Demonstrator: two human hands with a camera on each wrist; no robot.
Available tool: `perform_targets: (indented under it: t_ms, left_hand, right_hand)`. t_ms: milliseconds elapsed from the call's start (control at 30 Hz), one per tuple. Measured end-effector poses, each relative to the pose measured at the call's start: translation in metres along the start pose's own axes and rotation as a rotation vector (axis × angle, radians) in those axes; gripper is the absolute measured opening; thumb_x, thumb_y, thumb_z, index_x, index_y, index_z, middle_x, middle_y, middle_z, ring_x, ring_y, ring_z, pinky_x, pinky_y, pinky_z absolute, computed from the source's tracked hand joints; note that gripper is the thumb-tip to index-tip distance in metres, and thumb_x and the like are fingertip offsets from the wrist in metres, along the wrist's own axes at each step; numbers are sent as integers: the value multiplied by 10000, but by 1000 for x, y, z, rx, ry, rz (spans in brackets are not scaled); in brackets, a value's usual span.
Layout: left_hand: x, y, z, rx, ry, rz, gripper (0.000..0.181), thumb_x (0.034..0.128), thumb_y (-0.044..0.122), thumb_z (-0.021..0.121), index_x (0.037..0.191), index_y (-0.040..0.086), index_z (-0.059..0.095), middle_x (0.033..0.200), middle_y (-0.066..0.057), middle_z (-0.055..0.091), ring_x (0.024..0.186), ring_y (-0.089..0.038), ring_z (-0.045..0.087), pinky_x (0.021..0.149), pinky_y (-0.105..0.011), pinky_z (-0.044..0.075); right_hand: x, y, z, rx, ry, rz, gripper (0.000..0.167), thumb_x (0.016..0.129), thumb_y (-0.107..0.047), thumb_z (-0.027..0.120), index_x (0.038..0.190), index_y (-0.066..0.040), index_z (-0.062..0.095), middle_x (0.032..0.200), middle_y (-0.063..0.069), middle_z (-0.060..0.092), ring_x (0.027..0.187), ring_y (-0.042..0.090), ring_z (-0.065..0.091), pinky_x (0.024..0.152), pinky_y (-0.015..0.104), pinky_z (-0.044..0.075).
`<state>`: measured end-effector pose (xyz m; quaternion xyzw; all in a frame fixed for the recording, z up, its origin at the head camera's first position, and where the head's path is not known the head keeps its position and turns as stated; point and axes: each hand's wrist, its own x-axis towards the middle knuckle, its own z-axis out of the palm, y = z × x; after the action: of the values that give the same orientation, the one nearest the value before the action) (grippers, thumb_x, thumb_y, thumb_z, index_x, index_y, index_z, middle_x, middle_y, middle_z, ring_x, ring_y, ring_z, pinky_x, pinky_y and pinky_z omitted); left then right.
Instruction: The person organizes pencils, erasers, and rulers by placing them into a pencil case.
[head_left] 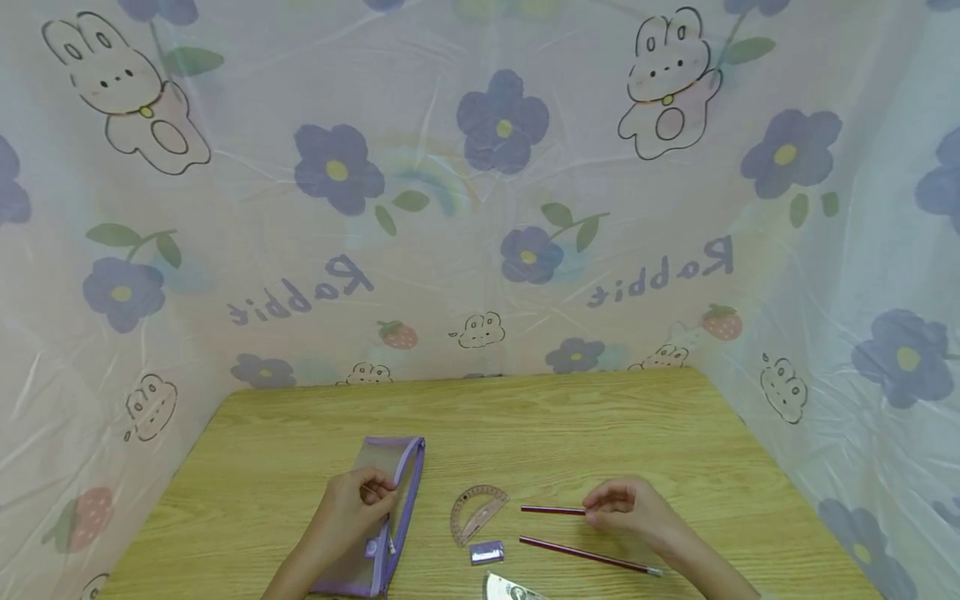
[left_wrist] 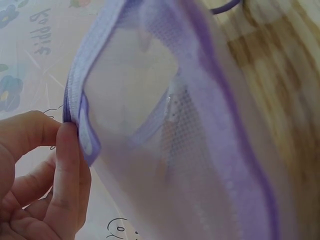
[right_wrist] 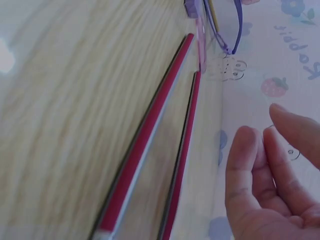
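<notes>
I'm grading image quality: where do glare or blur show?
Head view: soft, even light, grain visible on the tabletop; left wrist view: mesh pencil case blurred along its right side, like the tabletop beyond; right wrist view: glare spot at left edge, grain soft beside the red pencils.

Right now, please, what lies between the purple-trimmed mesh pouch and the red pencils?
The head view shows a pinkish semicircular protractor and a rectangular purple block between pouch and pencils.

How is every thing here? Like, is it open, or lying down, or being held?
Purple pencil case: unzipped, open
Left fingers: pinching the case's edge
Right fingers: bent, holding nothing
Near red pencil: lying flat
Far red pencil: lying flat, one end hidden
Protractor: lying flat
Purple block: lying flat
Clear plastic piece: flat, partly out of view
</notes>
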<state>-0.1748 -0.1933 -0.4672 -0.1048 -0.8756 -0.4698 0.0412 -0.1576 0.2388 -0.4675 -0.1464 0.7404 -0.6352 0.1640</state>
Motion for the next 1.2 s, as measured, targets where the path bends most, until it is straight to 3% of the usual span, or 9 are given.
perform_targets:
  t_ms: [300,600,933,1200]
  left_hand:
    - [-2,2,0,-16,1,3,71,845,22,765,856,40,697,760,15,639,668,-81,603,612,-202,552]
    - [-2,0,0,-19,-17,30,66,850,13,761,864,30,699,763,12,642,660,-72,607,606,-201,556]
    - [-3,-1,2,-20,-32,32,77,838,15,766,869,26,697,771,11,638,668,-67,603,613,-199,556]
    - [-2,0,1,-7,-30,45,67,842,12,758,869,24,698,775,15,638,678,-74,605,624,-200,557]
  right_hand:
    - [-19,12,-15,-30,36,11,321,932,-44,682,1105,211,590,1011,206,684,842,149,673,748,257,573]
    - [-36,21,-24,-55,82,91,352,938,-94,690,1132,185,599,1053,211,685,862,140,677,750,265,573]
    - [-49,32,-32,-43,71,8,360,931,-26,679,1113,255,545,1000,180,712,868,95,687,760,218,570]
    - [-55,37,-37,3,54,56,348,951,-18,649,1137,255,540,1034,193,704,876,102,683,744,238,579]
